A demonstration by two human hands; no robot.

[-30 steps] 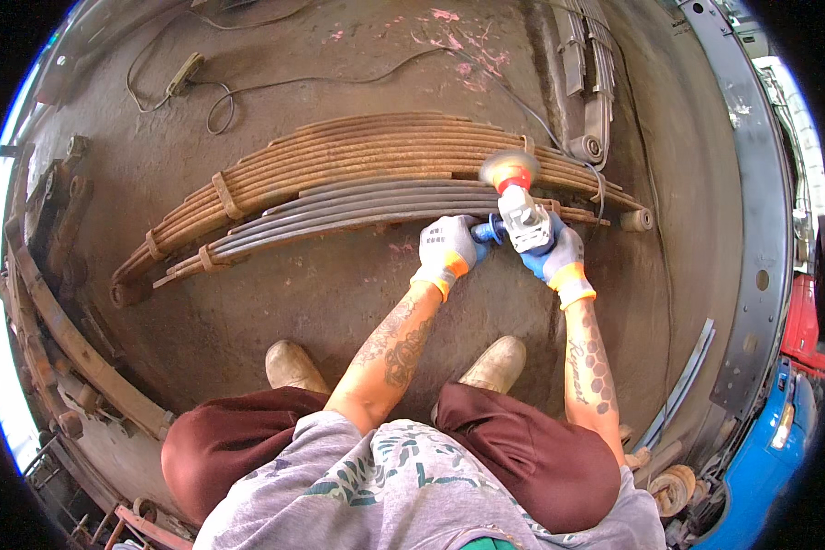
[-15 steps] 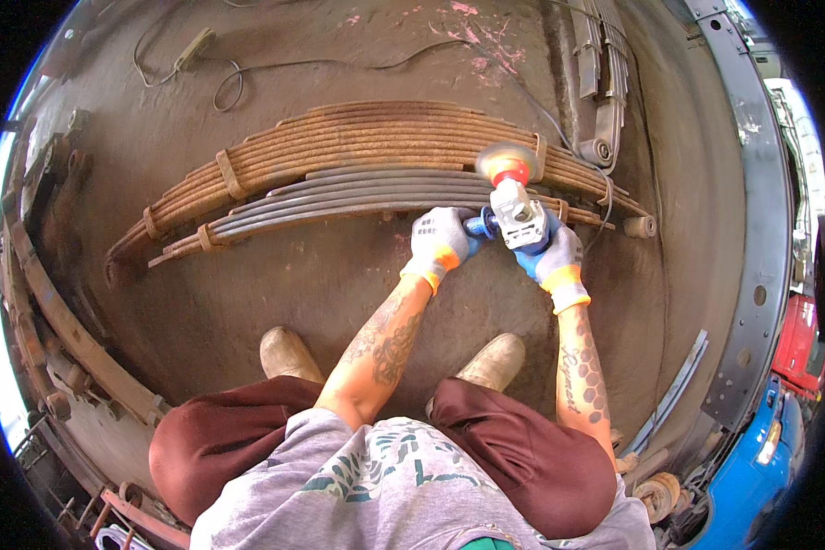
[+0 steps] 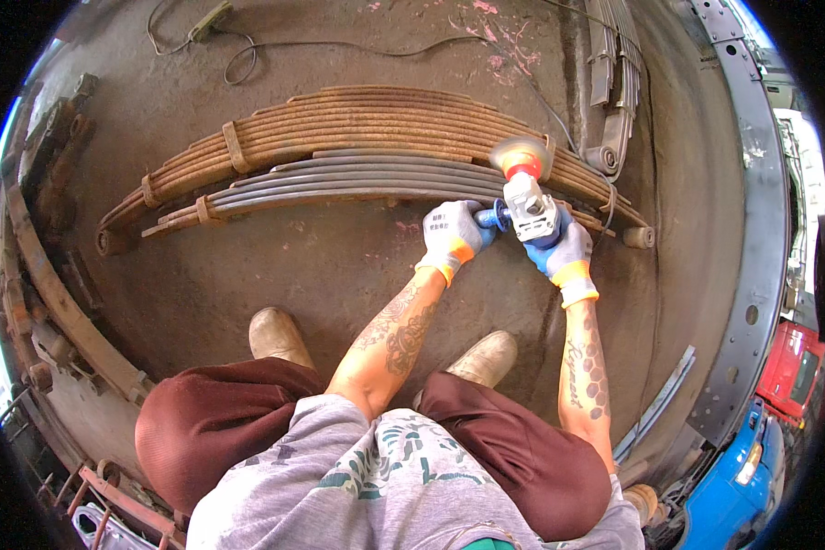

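Note:
With both gloved hands I hold an angle grinder (image 3: 532, 211), white-bodied with a red guard or hub near its head. My left hand (image 3: 449, 229) is closed around its blue side handle, and my right hand (image 3: 568, 249) grips the rear of the body. The round disc (image 3: 522, 156) at its far end is blurred, as if spinning. It overlaps the right part of a rusty brown leaf spring stack (image 3: 367, 115); whether it touches the steel I cannot tell. A greyer leaf spring stack (image 3: 339, 176) lies along the near side of the rusty one.
A dark cable (image 3: 357, 48) runs over the stained floor behind the springs. More leaf springs (image 3: 614, 82) lie at the far right. Rusty steel parts (image 3: 64, 284) line the left side. A long steel beam (image 3: 756, 229) and a blue vehicle part (image 3: 733, 481) stand to the right.
The grinder and both hands have shifted slightly right along the springs. The whole view has also moved a little. My grip on the tool is unchanged.

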